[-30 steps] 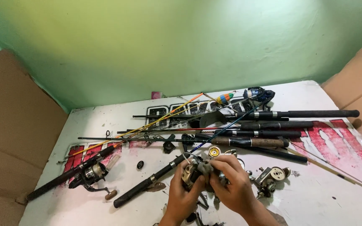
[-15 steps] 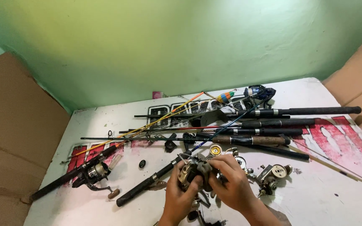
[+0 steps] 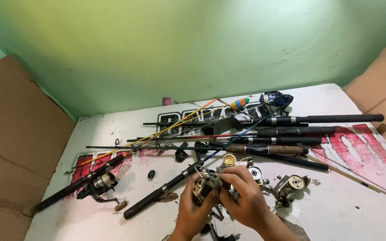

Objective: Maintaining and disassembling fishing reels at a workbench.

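Note:
Both of my hands hold one grey fishing reel (image 3: 205,184) at the near edge of the white table (image 3: 345,214). My left hand (image 3: 192,213) grips it from below and the left. My right hand (image 3: 241,198) wraps it from the right, fingers curled over the top. Just behind the reel lie a small gold spool (image 3: 229,159) and a silver spool (image 3: 255,173). A black rod handle (image 3: 157,193) runs diagonally past my left hand.
Several fishing rods (image 3: 291,131) lie piled across the table's middle. A rod with a mounted reel (image 3: 95,184) lies at left, another loose reel (image 3: 291,184) at right. Cardboard panels (image 3: 10,147) flank the table; a green wall stands behind.
My hands have turned the reel slightly and the view has shifted a little; the rods and loose parts on the table stay where they were.

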